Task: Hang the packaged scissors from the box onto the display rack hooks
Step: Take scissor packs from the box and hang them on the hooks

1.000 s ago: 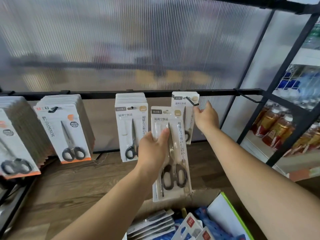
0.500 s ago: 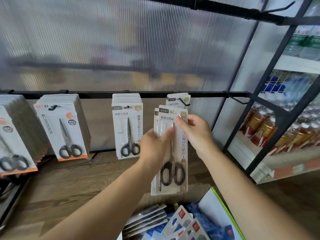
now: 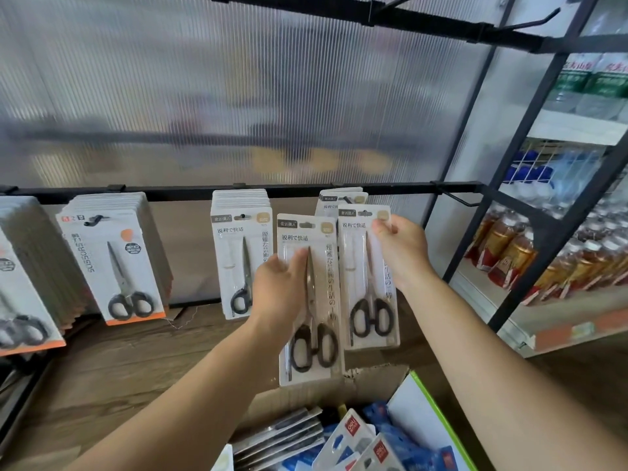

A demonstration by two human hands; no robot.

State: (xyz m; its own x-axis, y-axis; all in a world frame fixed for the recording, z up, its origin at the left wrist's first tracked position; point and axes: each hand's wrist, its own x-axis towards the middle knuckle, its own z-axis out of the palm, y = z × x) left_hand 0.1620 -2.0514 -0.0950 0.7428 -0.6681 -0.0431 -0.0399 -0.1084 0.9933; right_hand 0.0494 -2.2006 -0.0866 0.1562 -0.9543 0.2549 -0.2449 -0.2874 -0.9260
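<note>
head view: pinches one scissors pack (image 3: 368, 277) by its top corner in the right hand (image 3: 402, 249), just below the hook (image 3: 347, 200); grips a second pack (image 3: 311, 300) in the left hand (image 3: 277, 290). may swing on that corner hold and miss the hook.

1 head-worn wide-angle view, facing forward and slightly down, close to the display rack (image 3: 176, 193)

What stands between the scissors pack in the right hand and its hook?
Nothing visible. The white carded scissors pack pinched in the right hand sits just below the black wire hook, whose tip shows bare.
</note>
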